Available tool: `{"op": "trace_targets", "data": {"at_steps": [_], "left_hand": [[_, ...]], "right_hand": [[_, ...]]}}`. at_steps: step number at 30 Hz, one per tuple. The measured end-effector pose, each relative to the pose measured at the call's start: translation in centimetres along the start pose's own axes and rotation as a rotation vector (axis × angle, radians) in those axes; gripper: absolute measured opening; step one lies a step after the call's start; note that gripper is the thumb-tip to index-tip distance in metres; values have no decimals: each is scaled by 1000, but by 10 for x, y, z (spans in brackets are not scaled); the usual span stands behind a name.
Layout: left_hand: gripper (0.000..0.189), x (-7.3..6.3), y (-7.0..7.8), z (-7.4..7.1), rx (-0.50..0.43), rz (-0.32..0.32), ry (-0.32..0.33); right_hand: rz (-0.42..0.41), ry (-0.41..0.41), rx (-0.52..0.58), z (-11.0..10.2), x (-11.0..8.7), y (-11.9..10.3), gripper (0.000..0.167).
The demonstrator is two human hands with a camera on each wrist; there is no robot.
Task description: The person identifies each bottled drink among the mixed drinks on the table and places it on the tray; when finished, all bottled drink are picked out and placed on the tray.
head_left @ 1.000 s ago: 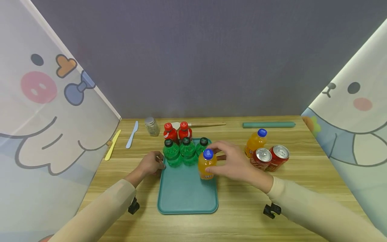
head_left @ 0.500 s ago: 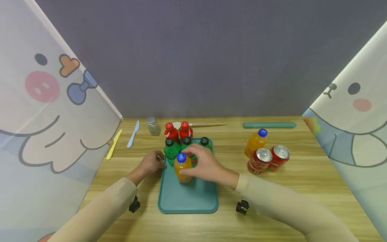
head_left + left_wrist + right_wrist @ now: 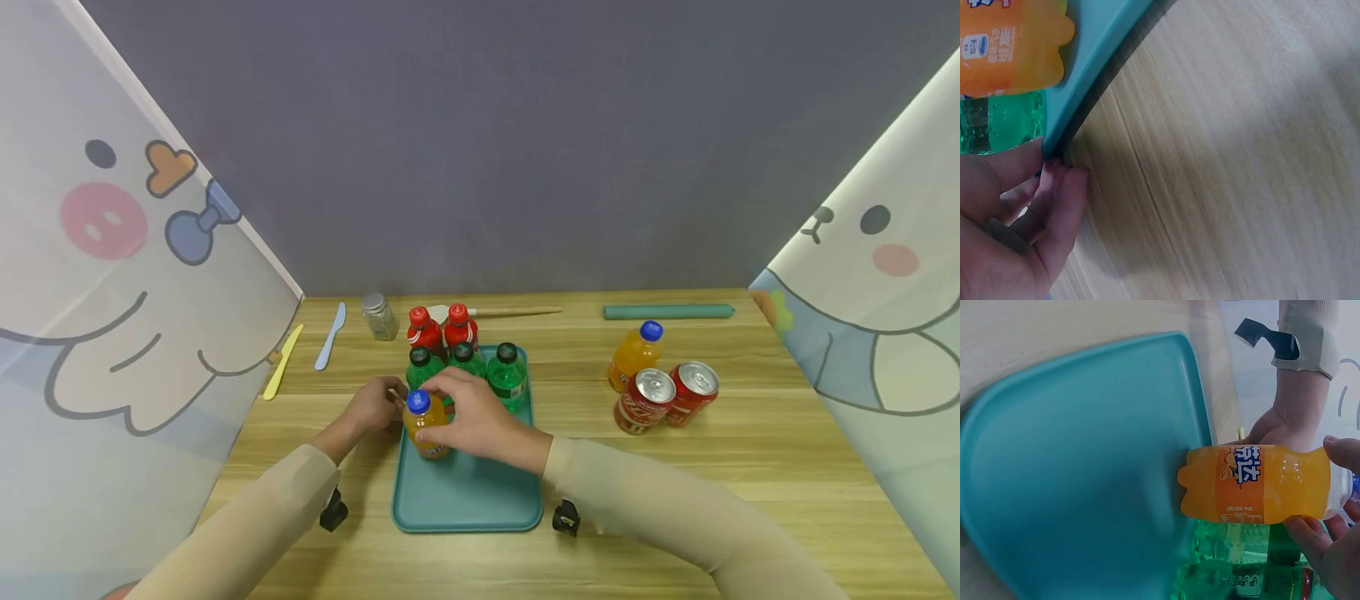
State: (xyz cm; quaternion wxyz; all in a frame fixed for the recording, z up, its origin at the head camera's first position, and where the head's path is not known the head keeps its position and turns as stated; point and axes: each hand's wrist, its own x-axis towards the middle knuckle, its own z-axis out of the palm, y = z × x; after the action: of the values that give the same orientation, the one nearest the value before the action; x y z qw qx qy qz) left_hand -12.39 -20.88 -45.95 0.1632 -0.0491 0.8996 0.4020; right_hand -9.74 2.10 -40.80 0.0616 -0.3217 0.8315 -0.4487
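Note:
My right hand [image 3: 483,421] grips an orange soda bottle [image 3: 429,418] with a blue cap near its top. Upright at the left edge of the teal tray [image 3: 480,504], the bottle has its base at the tray's surface; whether it touches is unclear. In the left wrist view, my left hand [image 3: 1016,219] pinches the tray's rim between thumb and fingers. Behind the orange bottle, green bottles [image 3: 507,379] with black caps form a row on the tray, partly hidden by the right hand. Two red-capped bottles [image 3: 461,331] stand behind them.
Right of the tray stand another orange bottle [image 3: 636,357] and two red cans [image 3: 643,402]. Along the back lie a green rod [image 3: 667,312] and a wooden-handled utensil [image 3: 517,311]. A small jar [image 3: 380,318], a blue knife [image 3: 330,337] and a yellow knife [image 3: 283,362] are at left.
The right hand has carried the orange bottle leftward across the tray, from its right side to its left edge. The left hand has stayed at the tray's left rim.

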Motion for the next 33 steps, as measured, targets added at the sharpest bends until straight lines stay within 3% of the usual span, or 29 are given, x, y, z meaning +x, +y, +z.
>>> {"op": "trace_targets", "data": {"at_steps": [8, 21, 28, 33], "left_hand": [[27, 4, -1, 1, 1, 2, 7], [27, 4, -1, 1, 16, 6, -3], [28, 4, -5, 0, 29, 8, 9], [27, 5, -4, 1, 41, 11, 8]], "right_hand": [[6, -21, -35, 0, 2, -1, 54], [70, -127, 76, -9, -2, -4, 54], [63, -244, 27, -25, -5, -7, 59], [21, -239, 20, -41, -9, -10, 56]]}}
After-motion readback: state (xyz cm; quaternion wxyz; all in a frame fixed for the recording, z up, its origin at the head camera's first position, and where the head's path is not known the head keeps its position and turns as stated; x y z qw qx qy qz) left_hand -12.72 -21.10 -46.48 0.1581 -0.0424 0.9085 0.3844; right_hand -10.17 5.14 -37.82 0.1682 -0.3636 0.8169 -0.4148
